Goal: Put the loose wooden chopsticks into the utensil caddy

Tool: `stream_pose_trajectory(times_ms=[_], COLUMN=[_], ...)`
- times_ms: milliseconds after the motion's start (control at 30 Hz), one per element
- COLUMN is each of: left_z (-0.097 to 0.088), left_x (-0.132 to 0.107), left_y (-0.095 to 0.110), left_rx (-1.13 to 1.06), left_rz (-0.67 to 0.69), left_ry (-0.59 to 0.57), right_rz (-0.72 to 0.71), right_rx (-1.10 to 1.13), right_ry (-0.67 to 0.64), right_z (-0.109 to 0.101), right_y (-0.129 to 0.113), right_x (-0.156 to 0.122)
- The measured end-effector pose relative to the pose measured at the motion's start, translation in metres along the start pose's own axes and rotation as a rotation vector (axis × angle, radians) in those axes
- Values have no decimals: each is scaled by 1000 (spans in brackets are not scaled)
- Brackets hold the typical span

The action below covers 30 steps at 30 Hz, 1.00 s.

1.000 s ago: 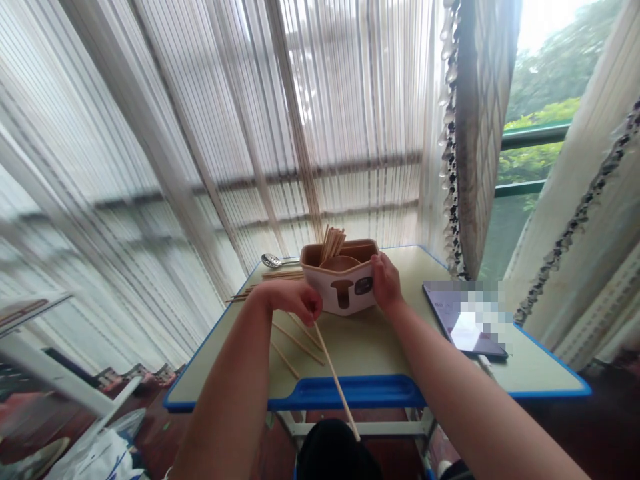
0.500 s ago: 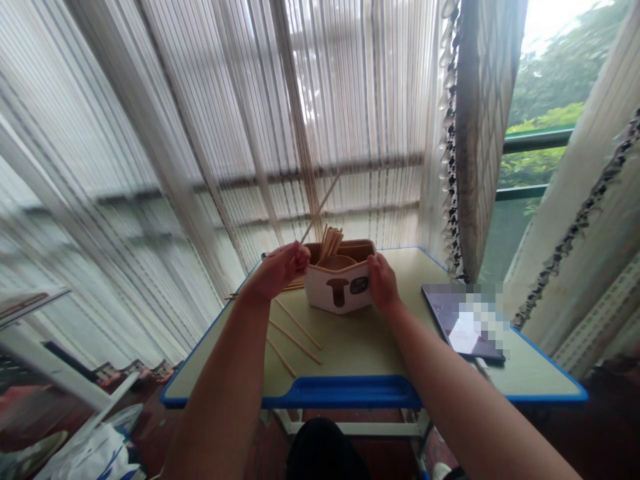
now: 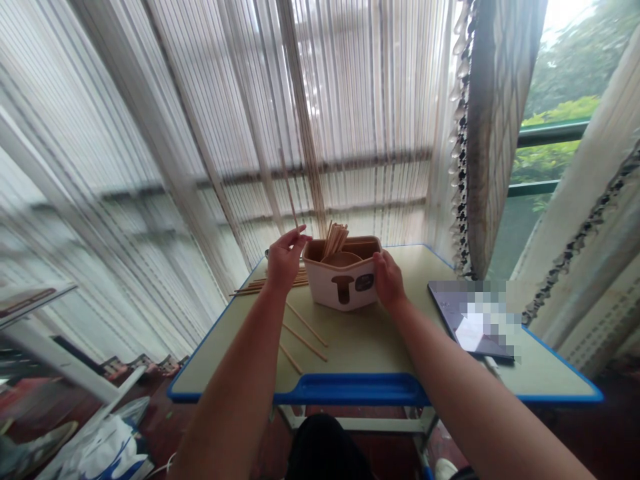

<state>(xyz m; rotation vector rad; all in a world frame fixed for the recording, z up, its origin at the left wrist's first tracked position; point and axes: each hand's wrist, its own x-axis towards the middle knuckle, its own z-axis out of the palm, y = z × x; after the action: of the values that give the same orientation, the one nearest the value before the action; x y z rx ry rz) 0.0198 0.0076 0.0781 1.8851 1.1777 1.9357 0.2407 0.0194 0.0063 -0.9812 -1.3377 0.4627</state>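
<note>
My left hand (image 3: 287, 255) pinches the lower end of a long thin chopstick (image 3: 289, 190), which points up and leans slightly left. It is at the left rim of a white box (image 3: 326, 285) with a brown inside and a T-shaped cutout in front. My right hand (image 3: 390, 277) grips the box's right front edge, thumb at the rim. Inside the box a bundle of chopsticks (image 3: 336, 239) stands tilted, behind a curved brown divider (image 3: 343, 259). More chopsticks (image 3: 250, 289) lie in a group left of the box, and several loose chopsticks (image 3: 306, 341) lie apart nearer me.
The pale desk (image 3: 370, 347) has a blue edge and a blue tray groove (image 3: 363, 387) at its front. A tablet (image 3: 465, 327) lies at the right with a white cable plug (image 3: 491, 364) beside it. Striped curtains (image 3: 240, 133) hang close behind the desk. Plastic bags (image 3: 107, 453) sit on the floor at left.
My left hand has turned, swinging the chopstick from leaning right to nearly upright, leaning slightly left. My right hand stays on the box. The whole view has shifted a little.
</note>
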Motion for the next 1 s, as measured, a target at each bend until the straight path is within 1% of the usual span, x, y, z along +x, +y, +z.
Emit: stream_pose_trajectory(times_ms=[100,200,400,500,633,767,933,1000], left_z=[4,10,16,15,13,12,13,14], left_x=[-3,-7,-10,-10,-10,-11,-13,-14], left_y=[1,2,-8,-9,-6,-5,-2,0], left_rx=[97,178,302,392,492,580,668,660], left_rz=[49,69,84,116,171,184,204,174], left_ry=[-47,-65,-167,-172,-184,-147,-230,-218], right_rz=[-2,-5,-20,-32,-34,-41,-39,-42], right_rx=[-12,-23,-20,-11,-20,-16,-18,-21], right_ry=[4,7,9,-9,-18,-10,-17,-14], right_z=[0,0,1,3,5,6,6,5], right_y=[0,0,0,0,-2,-4,-3,-4], right_x=[0,1,0,0,0,-1,-1,-1])
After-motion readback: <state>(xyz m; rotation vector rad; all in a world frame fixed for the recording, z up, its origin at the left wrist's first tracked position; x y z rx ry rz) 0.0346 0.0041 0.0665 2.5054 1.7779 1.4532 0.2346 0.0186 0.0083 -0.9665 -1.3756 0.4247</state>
